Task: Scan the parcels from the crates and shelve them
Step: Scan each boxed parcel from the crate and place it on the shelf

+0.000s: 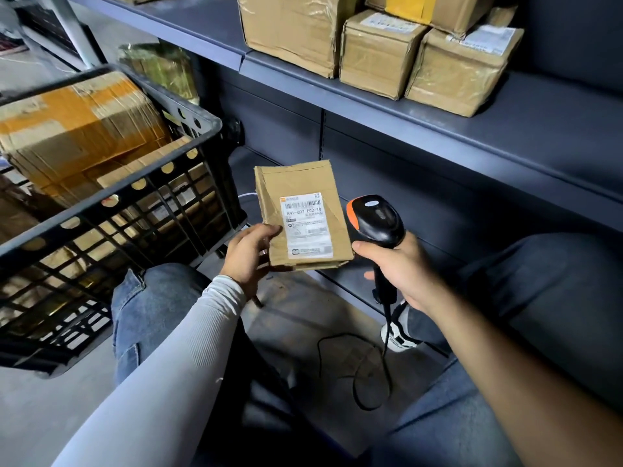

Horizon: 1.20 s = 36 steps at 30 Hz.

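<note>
My left hand holds a flat brown cardboard parcel by its lower left corner, with its white barcode label facing up. My right hand grips a black handheld scanner with an orange trim; its head sits just right of the parcel and points toward the label. The scanner's black cable hangs down to the floor. A black plastic crate at the left holds several cardboard parcels.
A dark grey metal shelf runs across the upper right with several taped cardboard boxes on it. A lower shelf lies just behind the parcel. My knees in jeans frame the grey floor below.
</note>
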Available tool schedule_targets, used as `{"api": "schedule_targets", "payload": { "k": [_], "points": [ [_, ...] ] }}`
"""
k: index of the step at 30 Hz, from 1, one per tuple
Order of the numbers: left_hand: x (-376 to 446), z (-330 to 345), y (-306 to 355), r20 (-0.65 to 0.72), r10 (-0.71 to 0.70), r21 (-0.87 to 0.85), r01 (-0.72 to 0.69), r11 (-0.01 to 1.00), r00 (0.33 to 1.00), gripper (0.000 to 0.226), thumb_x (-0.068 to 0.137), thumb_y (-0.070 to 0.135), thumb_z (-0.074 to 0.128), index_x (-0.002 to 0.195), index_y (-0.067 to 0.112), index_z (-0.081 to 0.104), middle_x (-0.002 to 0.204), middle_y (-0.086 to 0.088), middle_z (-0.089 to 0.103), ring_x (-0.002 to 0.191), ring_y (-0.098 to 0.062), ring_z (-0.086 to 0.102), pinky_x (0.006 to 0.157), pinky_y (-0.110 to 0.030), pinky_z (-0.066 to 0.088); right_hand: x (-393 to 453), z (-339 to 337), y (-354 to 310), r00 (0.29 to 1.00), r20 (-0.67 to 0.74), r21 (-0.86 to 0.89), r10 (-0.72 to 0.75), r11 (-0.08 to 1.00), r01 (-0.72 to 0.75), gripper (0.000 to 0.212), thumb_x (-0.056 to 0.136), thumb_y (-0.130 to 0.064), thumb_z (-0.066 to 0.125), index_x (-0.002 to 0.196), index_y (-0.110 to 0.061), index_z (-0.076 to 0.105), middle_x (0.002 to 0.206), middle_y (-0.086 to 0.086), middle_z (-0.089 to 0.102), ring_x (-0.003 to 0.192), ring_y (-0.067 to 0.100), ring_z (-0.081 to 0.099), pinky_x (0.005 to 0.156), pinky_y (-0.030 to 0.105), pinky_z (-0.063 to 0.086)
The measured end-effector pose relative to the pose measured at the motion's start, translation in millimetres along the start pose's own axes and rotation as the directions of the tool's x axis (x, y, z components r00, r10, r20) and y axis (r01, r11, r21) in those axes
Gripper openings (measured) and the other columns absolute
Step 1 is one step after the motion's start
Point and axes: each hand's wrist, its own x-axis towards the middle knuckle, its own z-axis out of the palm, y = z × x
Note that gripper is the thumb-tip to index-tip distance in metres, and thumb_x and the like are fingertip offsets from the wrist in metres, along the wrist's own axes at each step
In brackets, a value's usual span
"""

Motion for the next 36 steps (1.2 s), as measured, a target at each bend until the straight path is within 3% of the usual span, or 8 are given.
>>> {"api": "schedule_targets", "payload": {
  "k": [5, 11, 16, 20, 23, 29, 32, 36],
  "points": [
    [-19.1, 9.4, 16.8, 0.03, 0.021, -0.039, -0.02, 0.999, 0.999, 0.024, 0.093, 0.033, 0.07, 0.11, 0.018, 0.067, 0.097, -0.01, 0.071, 0.07, -0.02, 0.072, 0.056, -0.031, 0.058, -2.9, 6.6, -0.5, 0.998, 0.011, 0.043, -0.055, 0.998, 0.055, 0.015, 0.084, -0.017, 0.086, 0.097, -0.02, 0.079, 0.097, 0.003, 0.08, 0.097, 0.032, 0.075, 0.087, 0.058, 0.061],
    [-52.5, 21.0, 38.5, 0.082, 0.151, -0.031, -0.148, 0.988, 0.985, 0.028, 0.1, 0.051, 0.054, 0.11, 0.035, 0.074, 0.109, 0.01, 0.073, 0.105, -0.018, 0.061, 0.087, -0.04, 0.056, -17.2, 13.4, -19.8, 0.979, 0.026, 0.051, -0.201, 0.979, 0.199, 0.035, 0.07, -0.044, 0.087, 0.103, -0.035, 0.08, 0.107, -0.009, 0.079, 0.109, 0.015, 0.072, 0.104, 0.049, 0.053],
    [-96.3, 26.6, 58.9, 0.167, 0.231, 0.001, -0.234, 0.972, 0.959, 0.034, 0.105, 0.052, 0.041, 0.119, 0.051, 0.072, 0.127, 0.016, 0.071, 0.115, -0.014, 0.061, 0.112, -0.05, 0.042, -33.6, 14.8, -39.6, 0.96, -0.039, 0.086, -0.276, 0.957, 0.278, 0.013, 0.087, -0.016, 0.084, 0.088, -0.029, 0.079, 0.097, -0.014, 0.079, 0.097, 0.004, 0.073, 0.094, 0.034, 0.054],
    [-122.6, 30.7, 75.8, 0.199, 0.306, 0.012, -0.315, 0.949, 0.931, 0.04, 0.109, 0.048, 0.036, 0.107, 0.057, 0.074, 0.12, 0.02, 0.073, 0.103, -0.002, 0.065, 0.103, -0.038, 0.047, -54.5, 18.0, -58.2, 0.935, -0.048, 0.152, -0.352, 0.923, 0.355, 0.024, 0.091, -0.008, 0.078, 0.095, -0.031, 0.078, 0.1, -0.016, 0.079, 0.101, 0.002, 0.072, 0.092, 0.02, 0.052],
    [-134.5, 34.1, 82.2, 0.239, 0.302, -0.017, -0.307, 0.952, 0.923, 0.05, 0.11, 0.048, 0.029, 0.101, 0.049, 0.078, 0.111, 0.023, 0.075, 0.096, 0.006, 0.069, 0.085, -0.031, 0.047, -64.1, 15.5, -66.4, 0.929, -0.063, 0.12, -0.364, 0.922, 0.369, 0.027, 0.09, -0.01, 0.08, 0.088, -0.037, 0.082, 0.096, -0.014, 0.079, 0.096, 0.004, 0.072, 0.097, 0.03, 0.052],
    [-139.4, 47.3, 100.8, 0.333, 0.316, -0.046, -0.319, 0.947, 0.888, 0.048, 0.109, 0.055, 0.025, 0.129, 0.038, 0.065, 0.13, 0.018, 0.07, 0.123, -0.007, 0.063, 0.1, -0.037, 0.043, -80.6, -2.2, -87.6, 0.935, -0.14, 0.1, -0.325, 0.935, 0.34, 0.018, 0.087, -0.01, 0.082, 0.08, -0.025, 0.078, 0.081, -0.011, 0.074, 0.077, 0.008, 0.067, 0.08, 0.032, 0.049],
    [-151.6, 61.2, 110.1, 0.366, 0.347, -0.058, -0.351, 0.935, 0.863, 0.047, 0.11, 0.049, 0.028, 0.12, 0.033, 0.071, 0.122, 0.015, 0.074, 0.108, -0.004, 0.067, 0.08, -0.027, 0.05, -89.5, -8.8, -100.4, 0.937, -0.206, 0.124, -0.283, 0.942, 0.312, 0.011, 0.077, -0.023, 0.084, 0.075, -0.018, 0.075, 0.075, 0.002, 0.065, 0.069, 0.02, 0.058, 0.07, 0.038, 0.045],
    [-164.2, 68.3, 116.1, 0.437, 0.392, -0.091, -0.394, 0.915, 0.809, 0.038, 0.107, 0.047, 0.037, 0.119, 0.037, 0.071, 0.121, 0.017, 0.073, 0.105, 0.0, 0.067, 0.085, -0.028, 0.047, -107.8, -22.5, -111.8, 0.909, -0.272, 0.094, -0.316, 0.931, 0.352, 0.016, 0.075, -0.031, 0.084, 0.079, -0.019, 0.074, 0.072, -0.003, 0.063, 0.071, 0.016, 0.059, 0.071, 0.037, 0.045]
  ]
}}
